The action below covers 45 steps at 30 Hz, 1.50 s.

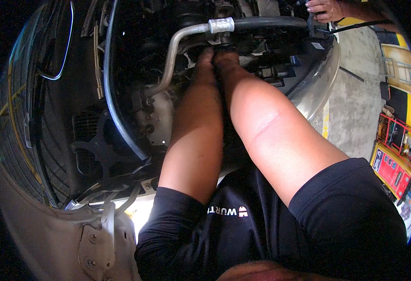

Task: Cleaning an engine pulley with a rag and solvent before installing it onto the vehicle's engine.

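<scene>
Both bare arms are reaching deep into a dark engine bay [135, 51]; the left hand [206, 55] and the right hand [227, 58] sit close together, right side just beside left, with the fingers lost in shadow; so I honestly can't tell whether either grip is wide, narrow or closed around some part. The nearest thing I can make out is a bent metal pipe [171, 54], which has a silver collar [221, 25] just beyond the hands; a thick black hose [271, 22] runs off the collar to the right, and the pipe itself curves down left of the left forearm.

Further left there's a long grey-black tube [116, 105] bowing down (fisheye lens, so don't trust the curves too much); another person's hand [324, 9] is up at the top right, near a black rod [362, 25]; past the pale bodywork [326, 77] you get concrete floor [355, 103].
</scene>
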Motion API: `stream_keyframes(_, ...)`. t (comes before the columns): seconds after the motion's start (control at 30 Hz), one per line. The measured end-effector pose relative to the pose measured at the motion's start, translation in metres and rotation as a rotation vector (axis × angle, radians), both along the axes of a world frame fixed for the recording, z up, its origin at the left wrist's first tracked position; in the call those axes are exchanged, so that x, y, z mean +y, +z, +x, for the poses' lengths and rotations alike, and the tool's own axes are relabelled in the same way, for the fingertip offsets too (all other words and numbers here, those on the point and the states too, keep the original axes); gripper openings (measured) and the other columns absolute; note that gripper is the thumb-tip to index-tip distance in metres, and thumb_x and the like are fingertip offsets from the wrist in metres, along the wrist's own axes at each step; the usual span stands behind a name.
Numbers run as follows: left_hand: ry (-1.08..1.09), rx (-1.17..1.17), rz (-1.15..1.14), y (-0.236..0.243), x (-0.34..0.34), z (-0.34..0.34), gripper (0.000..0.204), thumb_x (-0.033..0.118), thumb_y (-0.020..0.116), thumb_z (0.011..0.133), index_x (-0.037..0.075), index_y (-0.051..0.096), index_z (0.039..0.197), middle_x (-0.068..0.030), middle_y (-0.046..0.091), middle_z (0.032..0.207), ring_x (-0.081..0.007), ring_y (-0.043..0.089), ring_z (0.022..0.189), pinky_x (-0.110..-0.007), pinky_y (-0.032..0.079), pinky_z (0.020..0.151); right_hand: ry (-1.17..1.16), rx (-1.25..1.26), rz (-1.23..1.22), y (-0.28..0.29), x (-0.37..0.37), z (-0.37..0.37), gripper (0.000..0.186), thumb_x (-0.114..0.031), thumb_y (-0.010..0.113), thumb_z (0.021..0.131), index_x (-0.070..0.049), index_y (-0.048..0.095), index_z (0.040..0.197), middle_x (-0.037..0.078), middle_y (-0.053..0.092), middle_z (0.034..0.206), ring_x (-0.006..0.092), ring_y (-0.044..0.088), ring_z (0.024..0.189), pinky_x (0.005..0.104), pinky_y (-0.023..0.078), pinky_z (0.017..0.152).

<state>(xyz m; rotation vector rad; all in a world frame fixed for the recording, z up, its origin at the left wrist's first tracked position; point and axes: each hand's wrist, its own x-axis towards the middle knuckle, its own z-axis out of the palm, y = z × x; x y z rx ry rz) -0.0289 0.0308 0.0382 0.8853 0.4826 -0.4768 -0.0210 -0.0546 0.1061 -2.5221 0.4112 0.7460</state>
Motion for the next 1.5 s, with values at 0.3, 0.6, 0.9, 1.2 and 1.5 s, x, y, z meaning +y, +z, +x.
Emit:
stream_keyframes(0.3, -0.068, 0.192, 0.088, 0.026, -0.003, 0.003, 0.067, 0.047, 0.058, 0.092, 0.004, 0.050, 0.142, -0.0168, 0.050, 0.144, -0.0315, 0.048, 0.130, -0.045, 0.035, 0.112, 0.097, 0.064, -0.079, -0.029, 0.001, 0.004, 0.044, -0.040, 0.047, 0.099, -0.021, 0.057, 0.137, 0.010, 0.056, 0.141, 0.0277, 0.056, 0.127, 0.0444, 0.046, 0.105)
stream_keyframes(0.6, 0.038, 0.198, -0.101, 0.016, -0.001, -0.003, 0.059, 0.041, 0.060, 0.093, 0.002, 0.054, 0.138, -0.0155, 0.056, 0.138, -0.0322, 0.051, 0.126, -0.045, 0.037, 0.111, 0.272, 0.015, -0.125, -0.097, 0.005, 0.019, 0.047, -0.038, 0.038, 0.102, -0.018, 0.053, 0.142, 0.009, 0.052, 0.146, 0.0264, 0.053, 0.132, 0.0439, 0.042, 0.110)
stream_keyframes(0.9, 0.040, 0.169, 0.060, 0.040, -0.005, -0.006, 0.058, 0.041, 0.058, 0.096, 0.002, 0.054, 0.138, -0.0161, 0.057, 0.137, -0.0320, 0.053, 0.124, -0.045, 0.038, 0.110, 0.067, 0.133, -0.126, -0.016, -0.002, 0.001, 0.047, -0.038, 0.040, 0.101, -0.011, 0.061, 0.133, 0.013, 0.058, 0.138, 0.0283, 0.056, 0.128, 0.0412, 0.042, 0.109)
stream_keyframes(1.2, -0.045, 0.096, 0.096, 0.028, 0.001, -0.003, 0.056, 0.043, 0.057, 0.096, 0.004, 0.056, 0.137, -0.0155, 0.059, 0.133, -0.0311, 0.055, 0.120, -0.045, 0.042, 0.105, -0.157, 0.153, -0.040, -0.016, -0.003, 0.003, 0.045, -0.049, 0.049, 0.097, -0.028, 0.059, 0.137, 0.003, 0.056, 0.142, 0.0270, 0.056, 0.129, 0.0445, 0.047, 0.104)
stream_keyframes(1.5, 0.092, 0.267, -0.033, 0.082, -0.008, -0.018, 0.057, 0.043, 0.059, 0.094, 0.005, 0.057, 0.136, -0.0162, 0.060, 0.132, -0.0324, 0.056, 0.119, -0.046, 0.042, 0.106, -0.070, 0.158, -0.090, -0.005, 0.002, 0.002, 0.040, -0.039, 0.047, 0.100, -0.024, 0.061, 0.134, 0.003, 0.054, 0.143, 0.0261, 0.056, 0.128, 0.0450, 0.048, 0.103)
